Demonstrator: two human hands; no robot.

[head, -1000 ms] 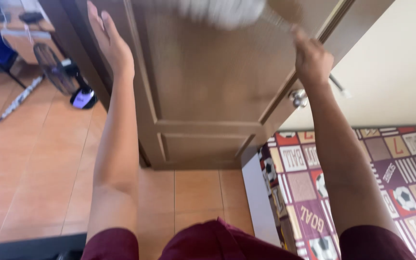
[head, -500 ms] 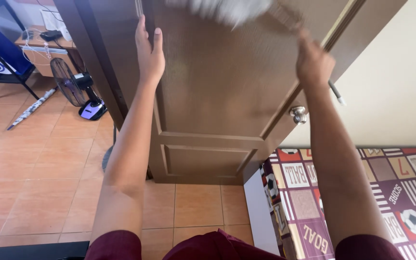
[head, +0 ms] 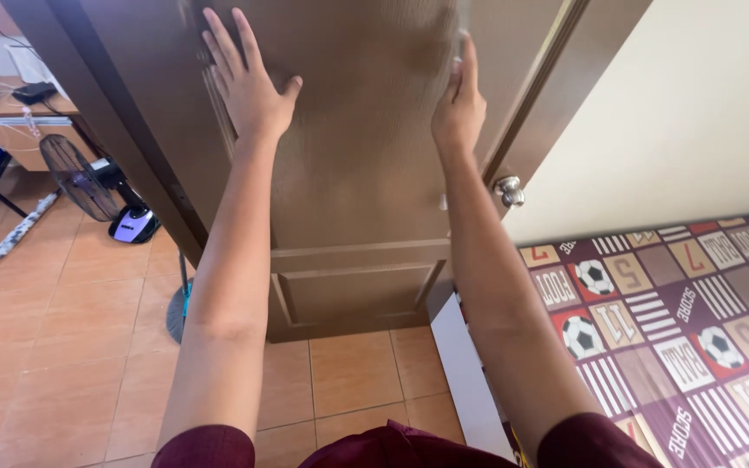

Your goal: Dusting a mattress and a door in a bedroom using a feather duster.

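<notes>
1. Two bare hands rest on the brown panelled wooden door [head: 357, 173], which stands open between the tiled room and the cream wall [head: 678, 113].
2. The left hand [head: 249, 87] lies flat on the door face, fingers spread, palm against the wood; it grips nothing.
3. The right hand [head: 459, 104] is raised near the door's edge with fingers straight up. Something pale and blurred shows above it, and I cannot tell if the hand holds it.
4. The hands are apart, one on each side of the upper panel.
5. The door looks heavy and stiff, with a smooth, grained surface; I judge it swings on hinges and is best taken by the round silver metal knob [head: 509, 189] or by its edge.
6. Below is the orange tiled floor [head: 348, 373].
7. At the right lies a patterned bed cover with footballs [head: 678, 321].
8. At the left stand a black floor fan [head: 88, 178] and a wooden desk [head: 19, 121].
</notes>
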